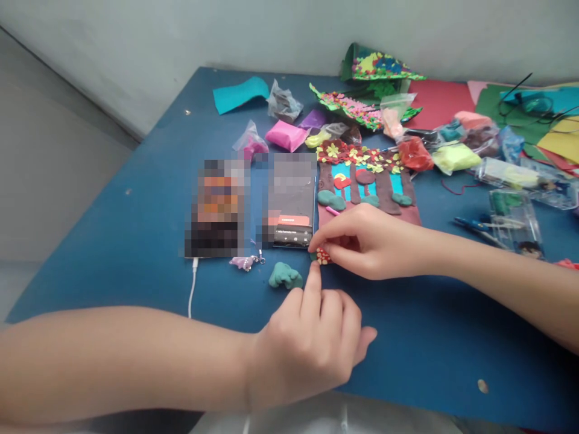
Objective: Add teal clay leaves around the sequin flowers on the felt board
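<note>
A clay picture lies on the blue table, with brown trunks, blue gaps, green bushes and red and yellow leaves. At its lower left corner is a patch of red and cream clay dots beside a bit of green. My right hand rests over that corner, thumb and forefinger closed together; what they pinch is hidden. A pink stick shows just past its knuckles. My left hand reaches from below, forefinger stretched to the dotted corner, other fingers curled and thumb apart. A green clay lump sits nearby.
Left of the picture are a phone, a blurred device with a white cable, and a purple charm. Behind lie clay packets and decorated green pieces. Plastic boxes and coloured paper are at right.
</note>
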A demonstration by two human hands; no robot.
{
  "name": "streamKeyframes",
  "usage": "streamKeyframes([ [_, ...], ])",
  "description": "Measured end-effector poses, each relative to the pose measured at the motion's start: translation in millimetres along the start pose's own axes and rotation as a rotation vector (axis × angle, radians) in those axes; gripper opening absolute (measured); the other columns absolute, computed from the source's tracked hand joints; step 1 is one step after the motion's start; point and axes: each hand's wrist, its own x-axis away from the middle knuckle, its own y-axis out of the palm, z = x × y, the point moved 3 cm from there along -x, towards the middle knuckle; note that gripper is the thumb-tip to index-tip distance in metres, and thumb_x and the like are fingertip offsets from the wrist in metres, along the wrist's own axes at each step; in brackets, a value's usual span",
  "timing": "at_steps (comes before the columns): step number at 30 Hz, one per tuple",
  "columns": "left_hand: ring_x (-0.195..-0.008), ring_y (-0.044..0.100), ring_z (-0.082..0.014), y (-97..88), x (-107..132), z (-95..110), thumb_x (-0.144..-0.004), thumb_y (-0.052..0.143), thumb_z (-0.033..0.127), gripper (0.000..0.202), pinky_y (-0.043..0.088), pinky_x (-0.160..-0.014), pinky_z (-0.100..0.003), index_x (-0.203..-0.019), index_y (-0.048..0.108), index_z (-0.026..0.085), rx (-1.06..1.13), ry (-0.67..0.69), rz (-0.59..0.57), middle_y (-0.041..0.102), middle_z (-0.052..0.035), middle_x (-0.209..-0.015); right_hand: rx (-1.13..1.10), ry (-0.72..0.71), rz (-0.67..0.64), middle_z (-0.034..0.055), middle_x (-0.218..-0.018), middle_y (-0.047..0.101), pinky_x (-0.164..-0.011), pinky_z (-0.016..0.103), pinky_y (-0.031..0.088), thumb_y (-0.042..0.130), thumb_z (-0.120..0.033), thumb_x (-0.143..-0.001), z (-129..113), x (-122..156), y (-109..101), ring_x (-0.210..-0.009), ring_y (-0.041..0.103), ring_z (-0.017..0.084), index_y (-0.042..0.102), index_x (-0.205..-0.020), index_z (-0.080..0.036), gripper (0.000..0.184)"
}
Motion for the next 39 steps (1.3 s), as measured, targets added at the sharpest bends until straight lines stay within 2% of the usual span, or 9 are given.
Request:
streamKeyframes([
  [11, -0.073, 0.074, -0.0340, -2.2, 1, -1, -0.094, 0.045, 0.031, 0.039, 0.051, -0.042, -0.032, -0.075, 0.069, 0.006, -0.023, 0.012, 0.025, 0.066, -0.0080, -0.061, 0.027, -0.045, 0.025, 0.0013, -0.066, 0.070, -0.051, 0.020, 0.039, 0.051, -0.006, -0.078, -2, 0, -2, -0.052, 0.057, 0.009, 0.074, -0.091, -0.012, 0.027],
  [15, -0.063, 0.072, -0.0270, -8.0, 3, 2, -0.092, 0.052, 0.032, 0.034, 0.051, -0.043, -0.030, -0.073, 0.070, 0.009, -0.022, 0.190, 0.152, 0.067, -0.0044, -0.059, 0.054, -0.102, 0.088, -0.0015, -0.058, 0.064, -0.049, 0.019, 0.036, 0.053, -0.009, -0.082, -9, 3, -1, -0.047, 0.052, 0.007, 0.072, -0.096, -0.011, 0.024],
  [18, -0.052, 0.067, -0.0186, -10.3, 6, 3, -0.092, 0.055, 0.032, 0.033, 0.049, -0.042, -0.028, -0.067, 0.067, 0.014, 0.022, 0.323, 0.206, 0.065, 0.0001, -0.055, 0.127, -0.160, 0.121, -0.0001, -0.071, 0.069, -0.053, 0.020, 0.038, 0.058, -0.013, -0.085, -17, 8, 7, -0.059, 0.059, 0.009, 0.070, -0.097, -0.013, 0.017],
  [21, -0.049, 0.063, -0.0162, -11.0, 8, 4, -0.091, 0.056, 0.034, 0.033, 0.048, -0.043, -0.027, -0.064, 0.064, 0.017, 0.057, 0.374, 0.223, 0.064, 0.0013, -0.054, 0.229, -0.209, 0.187, 0.0044, -0.086, 0.070, -0.059, 0.023, 0.041, 0.060, -0.020, -0.090, -23, 11, 19, -0.072, 0.064, 0.014, 0.067, -0.097, -0.013, 0.013],
  [27, -0.048, 0.062, -0.0161, -11.9, 11, 5, -0.089, 0.058, 0.039, 0.035, 0.047, -0.043, -0.027, -0.061, 0.063, 0.019, 0.072, 0.402, 0.239, 0.063, 0.0010, -0.055, 0.269, -0.222, 0.218, 0.0036, -0.078, 0.065, -0.060, 0.024, 0.039, 0.046, -0.025, -0.098, -24, 12, 34, -0.066, 0.058, 0.013, 0.064, -0.091, -0.014, 0.022],
  [33, -0.050, 0.064, -0.0167, -13.7, 8, 5, -0.089, 0.058, 0.036, 0.033, 0.050, -0.043, -0.027, -0.063, 0.068, 0.017, 0.022, 0.393, 0.267, 0.065, 0.0003, -0.056, 0.311, -0.234, 0.145, 0.0052, -0.081, 0.062, -0.056, 0.025, 0.035, 0.035, -0.023, -0.101, -31, 13, 34, -0.065, 0.055, 0.013, 0.058, -0.092, -0.013, 0.026],
  [39, -0.045, 0.064, -0.0146, -19.4, 10, 7, -0.092, 0.053, 0.031, 0.036, 0.050, -0.039, -0.023, -0.063, 0.069, 0.016, -0.063, 0.404, 0.350, 0.063, 0.0020, -0.051, 0.399, -0.090, -0.148, -0.0016, -0.065, 0.054, -0.047, 0.024, 0.020, 0.039, -0.025, -0.099, -46, 13, 34, -0.050, 0.042, 0.011, 0.049, -0.088, -0.016, 0.018],
])
